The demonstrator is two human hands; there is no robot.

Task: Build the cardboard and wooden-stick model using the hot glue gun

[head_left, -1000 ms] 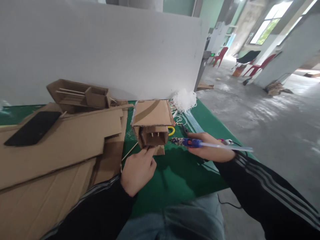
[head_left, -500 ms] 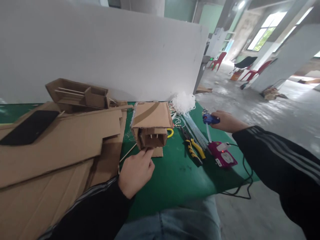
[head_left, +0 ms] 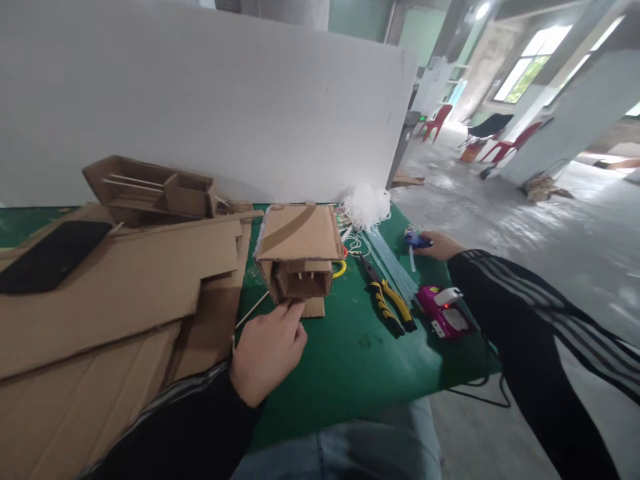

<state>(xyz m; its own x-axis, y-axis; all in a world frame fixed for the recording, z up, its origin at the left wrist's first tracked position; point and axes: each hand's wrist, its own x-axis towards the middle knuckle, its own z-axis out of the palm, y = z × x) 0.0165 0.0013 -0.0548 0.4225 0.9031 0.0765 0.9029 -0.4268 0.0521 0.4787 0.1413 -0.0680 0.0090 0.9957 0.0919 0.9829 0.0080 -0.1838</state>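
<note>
A cardboard box structure (head_left: 303, 233) with an open front stands on the green table. My left hand (head_left: 270, 347) touches its lower front edge; the fingers are pressed together on the cardboard. At the table's right edge, my right hand (head_left: 440, 245) is wrapped round a blue glue gun (head_left: 419, 241), with a clear glue stick hanging below it. Yellow-and-black pliers (head_left: 391, 305) lie to the right of the box, beside long clear glue sticks (head_left: 393, 263). A yellow handle (head_left: 340, 269) shows partly behind the box.
Cardboard sheets (head_left: 110, 287) cover the left side, bearing a black phone-like slab (head_left: 55, 255) and a cardboard tray (head_left: 150, 190). A magenta power socket (head_left: 445, 313) with a white plug sits at right. White stringy material (head_left: 367, 205) lies near the grey panel (head_left: 200, 100).
My right hand has moved slightly outward and down with the glue gun, away from the magenta socket. The box front has shifted a little left and toward me.
</note>
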